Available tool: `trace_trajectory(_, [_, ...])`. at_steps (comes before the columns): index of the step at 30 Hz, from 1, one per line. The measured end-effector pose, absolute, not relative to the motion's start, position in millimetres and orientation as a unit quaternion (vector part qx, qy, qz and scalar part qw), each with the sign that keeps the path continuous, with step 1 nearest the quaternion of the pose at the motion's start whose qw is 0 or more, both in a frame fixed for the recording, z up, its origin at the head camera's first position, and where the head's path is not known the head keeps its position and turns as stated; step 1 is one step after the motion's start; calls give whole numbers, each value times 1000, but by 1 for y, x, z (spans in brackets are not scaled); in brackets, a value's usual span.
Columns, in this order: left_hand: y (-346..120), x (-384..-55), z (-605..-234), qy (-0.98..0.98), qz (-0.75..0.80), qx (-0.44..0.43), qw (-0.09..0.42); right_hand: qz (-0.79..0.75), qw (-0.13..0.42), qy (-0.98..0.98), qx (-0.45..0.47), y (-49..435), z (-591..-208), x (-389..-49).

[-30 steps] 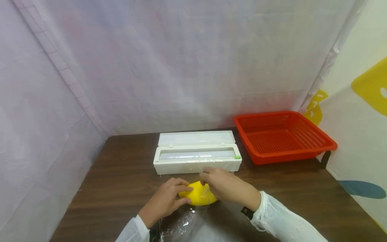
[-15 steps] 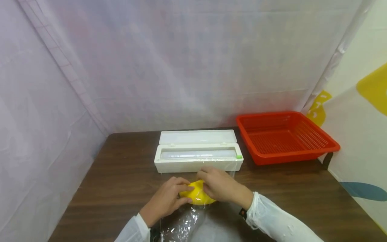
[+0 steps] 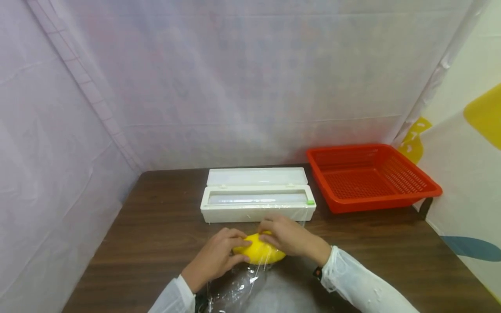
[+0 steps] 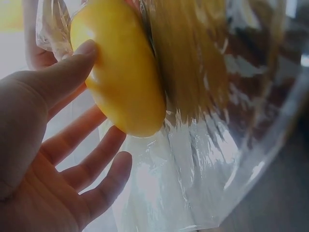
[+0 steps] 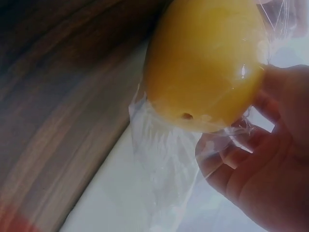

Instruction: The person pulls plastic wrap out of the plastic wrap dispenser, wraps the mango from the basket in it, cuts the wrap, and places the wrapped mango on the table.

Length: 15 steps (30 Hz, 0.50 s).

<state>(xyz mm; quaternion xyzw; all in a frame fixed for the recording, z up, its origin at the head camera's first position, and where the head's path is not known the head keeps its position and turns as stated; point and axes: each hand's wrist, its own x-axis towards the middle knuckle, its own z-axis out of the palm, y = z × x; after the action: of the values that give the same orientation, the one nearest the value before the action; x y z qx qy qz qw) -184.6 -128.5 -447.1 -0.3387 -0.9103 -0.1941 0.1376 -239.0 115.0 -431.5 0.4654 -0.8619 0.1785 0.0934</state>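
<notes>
A smooth yellow oval fruit point(image 3: 260, 251) lies crosswise between both hands, near the front of the white wrap box. My left hand point(image 3: 217, 256) grips its left end, thumb on the near side and fingers on the far side. At the fruit's upper right, my right hand point(image 3: 287, 237) has bent fingers and pinches clear cling film point(image 5: 159, 145) against it. In the right wrist view, the film clings around the fruit's end, which shows a small dark hole. Loose, wrinkled film point(image 4: 193, 159) spreads beside the fruit in the left wrist view and toward my body in the head view.
The white wrap box point(image 3: 258, 214) has its lid raised at the back, a film roll point(image 3: 256, 198) inside and a green slider point(image 3: 311, 202) at its right end. A red perforated basket point(image 3: 375, 204) stands at the back right of the brown wooden table point(image 3: 156, 226).
My right hand slid left over the fruit, then back to the right, uncovering more of it. Film strands now stretch over the fruit's near side. My left hand stays in place.
</notes>
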Motion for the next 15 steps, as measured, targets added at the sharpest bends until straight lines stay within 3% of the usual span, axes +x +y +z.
trace_trajectory(11, [-133, -175, -438, -931, -184, -294, 111, 196, 114, -858, 461, 116, -431, -236])
trace_trajectory(15, [-146, -162, -425, -950, -180, -252, 49, 199, 117, -858, 459, 116, -432, -235])
